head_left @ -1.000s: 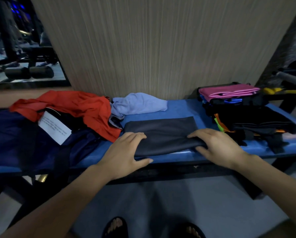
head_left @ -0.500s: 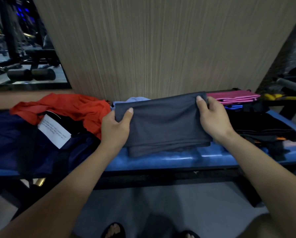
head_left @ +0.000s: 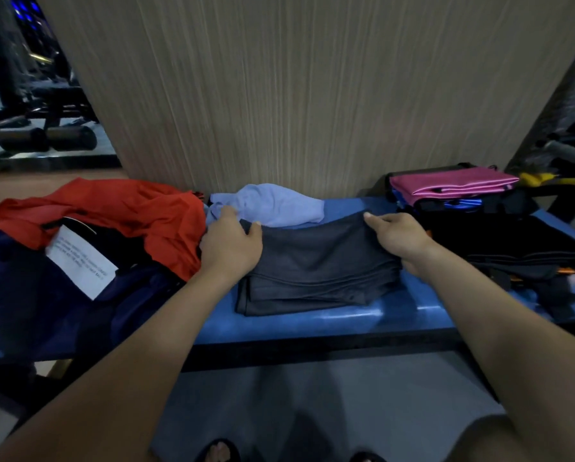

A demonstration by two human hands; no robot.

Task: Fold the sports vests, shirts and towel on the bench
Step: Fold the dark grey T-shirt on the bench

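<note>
**Folded grey garment could slip open at its far edge**

While the dark grey garment lies folded in layers at the centre of the frame, on the blue bench, both hands hold its upper corners. The left hand pinches the upper-left corner, thumb on top and fingers tucked behind; the right hand grips the upper-right edge, forefinger stretched along the cloth.

The top layer looks only just laid over, and the lower edges already sit staggered. If the hands let go unevenly, I judge the slick fabric may slide and the fold skew.

Just behind, touching the left hand's knuckles, sits the crumpled light-blue cloth; dragging it along would disturb the fold. Left of centre, the red shirt sprawls over a navy garment and could snag. At the right, the folded stack topped in pink stands close enough to be nudged.
</note>
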